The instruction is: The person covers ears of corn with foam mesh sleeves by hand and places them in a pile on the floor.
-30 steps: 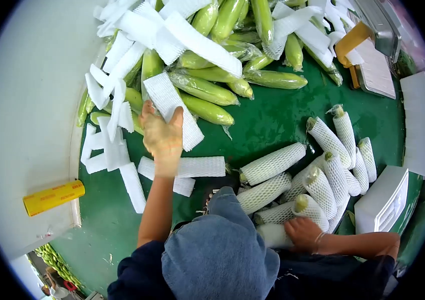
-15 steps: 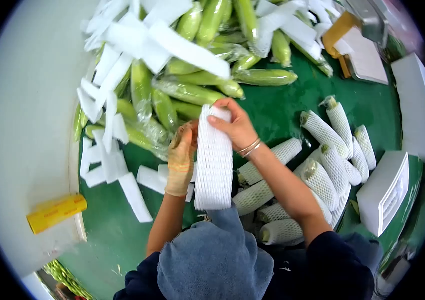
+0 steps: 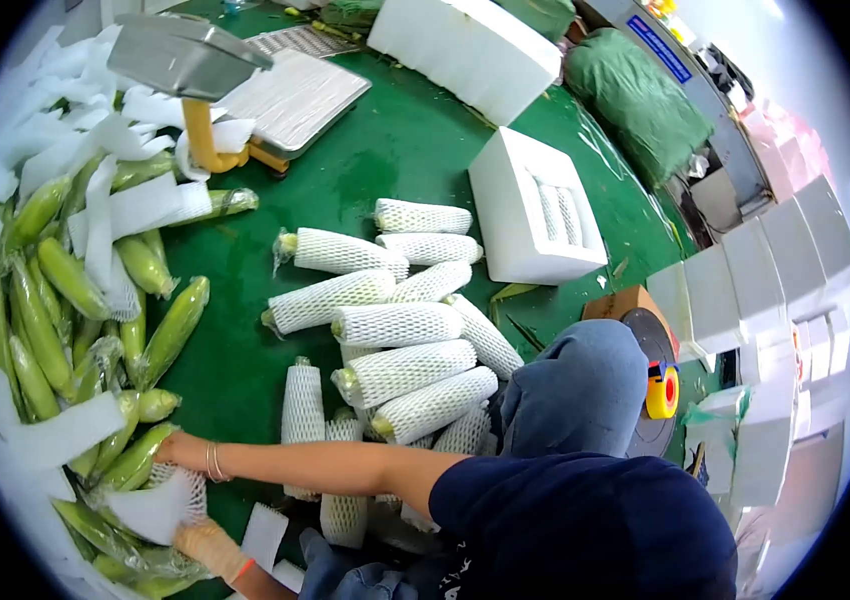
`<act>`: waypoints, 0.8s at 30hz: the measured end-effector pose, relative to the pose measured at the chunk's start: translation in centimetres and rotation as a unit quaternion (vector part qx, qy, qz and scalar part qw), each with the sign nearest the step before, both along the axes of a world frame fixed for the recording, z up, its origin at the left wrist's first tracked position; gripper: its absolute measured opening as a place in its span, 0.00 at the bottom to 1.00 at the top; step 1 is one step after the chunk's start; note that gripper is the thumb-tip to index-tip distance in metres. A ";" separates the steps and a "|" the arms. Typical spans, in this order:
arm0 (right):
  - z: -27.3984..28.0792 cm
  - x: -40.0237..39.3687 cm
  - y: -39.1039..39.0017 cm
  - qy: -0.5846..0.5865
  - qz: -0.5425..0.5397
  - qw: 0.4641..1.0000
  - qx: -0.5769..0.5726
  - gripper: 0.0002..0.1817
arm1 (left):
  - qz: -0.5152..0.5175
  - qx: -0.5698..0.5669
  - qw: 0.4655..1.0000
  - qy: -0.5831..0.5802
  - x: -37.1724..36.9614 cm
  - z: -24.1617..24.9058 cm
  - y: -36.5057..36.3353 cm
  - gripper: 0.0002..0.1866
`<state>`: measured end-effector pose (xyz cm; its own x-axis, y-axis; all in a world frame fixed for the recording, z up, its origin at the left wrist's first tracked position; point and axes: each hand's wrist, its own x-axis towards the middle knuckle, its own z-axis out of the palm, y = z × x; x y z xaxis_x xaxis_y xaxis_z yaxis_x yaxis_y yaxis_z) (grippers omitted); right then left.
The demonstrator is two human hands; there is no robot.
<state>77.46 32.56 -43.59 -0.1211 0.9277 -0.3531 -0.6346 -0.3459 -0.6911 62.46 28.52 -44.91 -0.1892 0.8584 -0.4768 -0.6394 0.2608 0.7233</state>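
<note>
Long green gourds [image 3: 175, 330] in clear film lie heaped at the left. My bare right hand [image 3: 182, 452], with bangles on its wrist, closes on the end of a film-wrapped gourd [image 3: 138, 460] in that heap. Just below, my gloved left hand [image 3: 207, 548] is closed on the lower edge of a white foam net sleeve [image 3: 185, 488], which spreads out between my two hands. The fingertips of both hands are partly hidden. Several gourds in white foam nets [image 3: 410, 372] are piled in the middle, beside my right forearm.
A scale [image 3: 295, 100] with a grey display head [image 3: 185, 55] stands at the back left. An upright white foam box [image 3: 515, 220] holds netted pieces. Behind lie another foam box [image 3: 465, 50] and a green sack [image 3: 635, 105]. A tape roll [image 3: 662, 390] is near my knee.
My view has swung to the right. Both hands have moved from holding up the white foam sleeve to the gourd heap, where my right hand has taken hold of a gourd.
</note>
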 end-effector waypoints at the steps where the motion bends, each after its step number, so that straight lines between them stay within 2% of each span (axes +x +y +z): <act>1: 1.0 1.4 -0.1 -0.211 0.123 0.970 -0.013 0.13 | -0.016 -0.001 0.998 0.058 1.3 0.6 -0.7 0.23; 2: -0.2 1.0 0.1 -0.207 0.128 0.970 -0.007 0.13 | -0.037 0.002 0.993 0.115 2.5 0.3 -1.4 0.23; 3: -1.4 0.9 0.1 -0.364 0.084 0.924 0.088 0.14 | -0.052 0.000 0.987 0.150 3.1 0.1 -2.1 0.23; 4: -1.0 1.2 -0.1 -0.507 0.034 0.843 0.177 0.15 | -0.061 0.001 0.983 0.175 3.8 0.0 -2.5 0.23; 5: -0.8 1.9 -0.2 -0.503 0.126 0.846 0.120 0.19 | -0.072 -0.002 0.979 0.193 4.4 0.0 -2.7 0.24; 8: -0.4 1.7 -1.1 -0.526 0.128 0.832 0.122 0.16 | -0.102 -0.011 0.975 0.197 5.2 0.5 -1.8 0.24; 9: -1.5 1.2 -1.1 -0.565 0.096 0.808 0.137 0.13 | -0.118 -0.016 0.977 0.178 5.4 0.5 -1.4 0.25; 10: -3.3 1.2 0.1 -0.569 0.130 0.800 0.143 0.13 | -0.137 -0.025 0.980 0.144 5.6 1.0 -1.3 0.25; 11: -3.1 1.2 -0.3 -0.578 0.094 0.796 0.154 0.13 | -0.144 -0.021 0.981 0.129 4.7 -0.4 -0.8 0.25; 12: -2.9 1.4 0.0 -0.562 0.133 0.802 0.155 0.13 | -0.151 -0.021 0.987 0.050 3.8 -2.1 -0.8 0.26; 14: 0.9 2.1 -1.2 -0.649 0.190 0.718 0.164 0.16 | -0.164 -0.040 0.973 -0.159 1.3 -5.7 -2.6 0.27; 15: 4.2 3.4 -3.1 -0.658 0.209 0.695 0.200 0.17 | -0.206 -0.036 0.962 -0.174 2.6 -2.9 -3.6 0.26; 17: 11.5 5.6 -7.1 -0.650 0.279 0.673 0.218 0.19 | -0.279 0.003 0.952 -0.125 5.1 3.4 -6.2 0.26; 19: 14.8 6.4 -8.9 -0.633 0.248 0.703 0.209 0.17 | -0.320 0.041 0.945 -0.051 6.3 7.1 -8.2 0.25; 20: 14.4 6.1 -8.4 -0.625 0.254 0.706 0.217 0.17 | -0.323 0.059 0.944 -0.022 6.4 8.4 -8.8 0.25; 22: 12.9 6.2 -6.2 -0.529 0.183 0.799 0.218 0.16 | -0.297 0.077 0.952 -0.002 6.6 9.1 -8.8 0.24; 24: 12.0 5.9 -4.6 -0.474 0.100 0.861 0.155 0.13 | -0.244 0.078 0.967 -0.020 6.6 8.6 -7.7 0.23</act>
<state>83.41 27.96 -31.59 -0.0839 0.9892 -0.1205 0.3155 -0.0884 -0.9448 69.04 20.81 -36.32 0.2718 0.9028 -0.3332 -0.4966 0.4281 0.7550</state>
